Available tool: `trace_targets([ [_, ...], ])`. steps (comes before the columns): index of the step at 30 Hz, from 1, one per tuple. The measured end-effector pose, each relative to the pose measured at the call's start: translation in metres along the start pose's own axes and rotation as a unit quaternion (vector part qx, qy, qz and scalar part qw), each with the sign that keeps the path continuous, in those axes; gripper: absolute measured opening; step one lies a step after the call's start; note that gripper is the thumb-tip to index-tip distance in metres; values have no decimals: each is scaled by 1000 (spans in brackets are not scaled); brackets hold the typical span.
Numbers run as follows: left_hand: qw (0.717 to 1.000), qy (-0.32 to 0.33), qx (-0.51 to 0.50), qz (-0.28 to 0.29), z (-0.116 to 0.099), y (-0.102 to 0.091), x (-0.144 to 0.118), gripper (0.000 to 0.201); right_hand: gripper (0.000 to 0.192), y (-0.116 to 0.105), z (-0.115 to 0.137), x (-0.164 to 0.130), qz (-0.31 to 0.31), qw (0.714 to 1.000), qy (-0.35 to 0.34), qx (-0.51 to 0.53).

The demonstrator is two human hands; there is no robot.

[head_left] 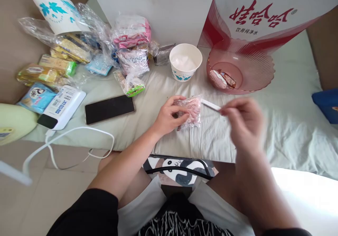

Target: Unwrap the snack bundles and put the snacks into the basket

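My left hand (pixel 169 116) grips a small clear packet with pinkish contents (pixel 190 112), held just above the pale green sheet (pixel 277 123). My right hand (pixel 244 123) is blurred to the right of the packet, its fingertips pinched near a thin white strip (pixel 211 105) that sticks out from the packet's top edge. Whether the fingers actually hold the strip is unclear. Behind the hands stand a white paper cup (pixel 185 62) and a pink ribbed plastic bowl (pixel 241 68) with a couple of wrapped snacks inside.
A black phone (pixel 109 109) and a white power bank (pixel 62 106) with a cable lie at left. Several bagged snack packets (pixel 68 56) pile at the back left. Cardboard boxes (pixel 258 14) stand behind. A blue object (pixel 327 104) sits at right.
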State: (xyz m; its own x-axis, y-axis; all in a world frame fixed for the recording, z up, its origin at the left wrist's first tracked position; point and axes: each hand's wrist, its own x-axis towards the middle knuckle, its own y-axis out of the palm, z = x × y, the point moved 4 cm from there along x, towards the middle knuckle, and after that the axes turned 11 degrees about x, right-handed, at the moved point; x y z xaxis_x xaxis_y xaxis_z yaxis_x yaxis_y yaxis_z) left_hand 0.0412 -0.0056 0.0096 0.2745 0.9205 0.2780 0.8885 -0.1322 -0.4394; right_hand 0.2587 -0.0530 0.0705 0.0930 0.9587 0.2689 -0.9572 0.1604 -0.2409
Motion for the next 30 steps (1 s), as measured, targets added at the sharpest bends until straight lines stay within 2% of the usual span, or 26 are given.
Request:
trace_targets([
  [1,1000,-6,-2,5,0,-1,0,13,34,7,-8,-2,5,1000,8,16],
  [5,999,-5,-29,32,-3,-2,0,19,72,41,-41,-12,64,989,89,103],
  [8,996,-9,-66,54,-3,3,-2,21,69,56,-49,-14,84,976,126,158],
  [11,992,-19,-114,52,2,9,-4,31,61,59,-49,-13,52,969,140,199],
  [15,983,-49,-166,61,6,14,-5,59,62,59,-47,-14,22,968,122,219],
  [18,979,-85,-153,100,6,13,-2,63,65,55,-45,-13,29,971,105,211],
  [19,979,-94,-144,107,6,12,-1,62,61,52,-44,-12,34,976,95,192],
  [21,981,-106,-129,95,7,9,2,62,41,41,-41,-8,28,992,54,106],
  [23,986,-104,-124,42,10,2,5,66,23,28,-40,-3,4,999,-4,-37],
  [26,987,-90,-118,-56,19,-8,9,70,24,17,-46,5,-2,970,-52,-239],
  [28,985,-84,-108,-104,26,-14,11,71,30,16,-54,10,23,948,-35,-315],
  [30,983,-82,-102,-131,33,-18,13,71,29,17,-59,13,41,932,2,-359],
])
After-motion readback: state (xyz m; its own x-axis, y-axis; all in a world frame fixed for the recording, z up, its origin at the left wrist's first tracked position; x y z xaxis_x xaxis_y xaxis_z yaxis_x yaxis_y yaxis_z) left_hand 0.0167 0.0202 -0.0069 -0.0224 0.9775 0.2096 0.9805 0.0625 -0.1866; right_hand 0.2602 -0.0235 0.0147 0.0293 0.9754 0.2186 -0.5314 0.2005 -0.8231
